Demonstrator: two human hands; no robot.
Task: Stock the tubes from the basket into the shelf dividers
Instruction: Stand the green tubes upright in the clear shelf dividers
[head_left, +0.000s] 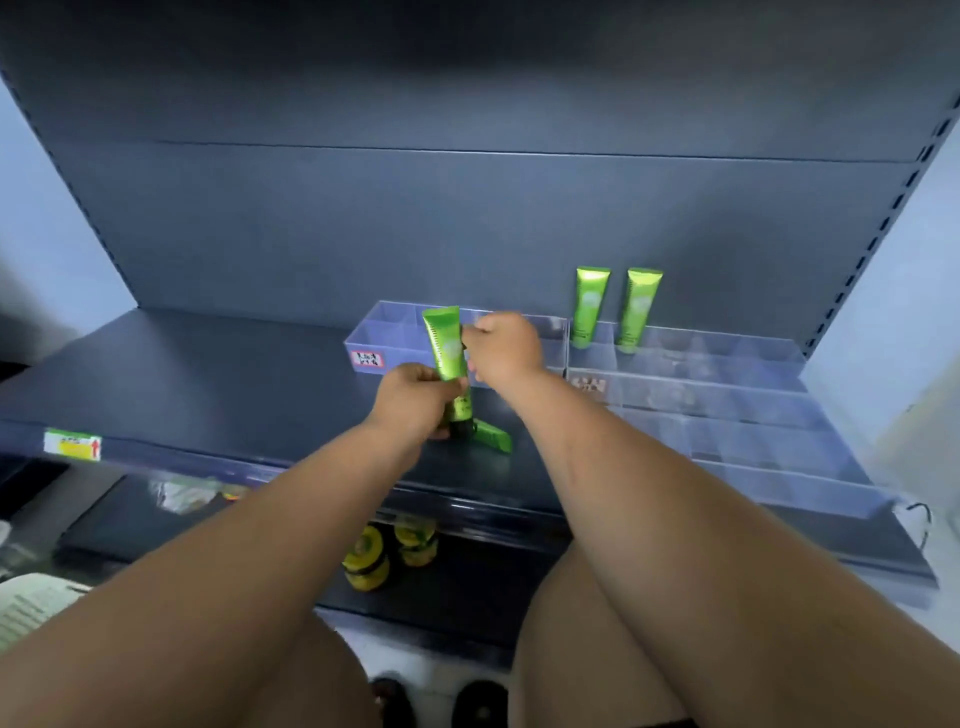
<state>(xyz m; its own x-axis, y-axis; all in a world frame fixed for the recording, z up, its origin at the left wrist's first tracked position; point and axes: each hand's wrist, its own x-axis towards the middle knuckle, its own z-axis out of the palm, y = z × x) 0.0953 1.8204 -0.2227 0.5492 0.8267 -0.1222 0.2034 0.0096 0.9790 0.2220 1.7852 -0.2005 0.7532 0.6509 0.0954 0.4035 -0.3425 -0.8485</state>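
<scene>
Where the left hand (410, 400) grips, the tube (445, 345) rises above.

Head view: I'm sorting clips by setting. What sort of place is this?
Most likely a shop aisle, or a mock-up of one: a dark metal shelf with a slotted upright, a price label on its front edge, and clear acrylic dividers holding identical green tubes.
</scene>
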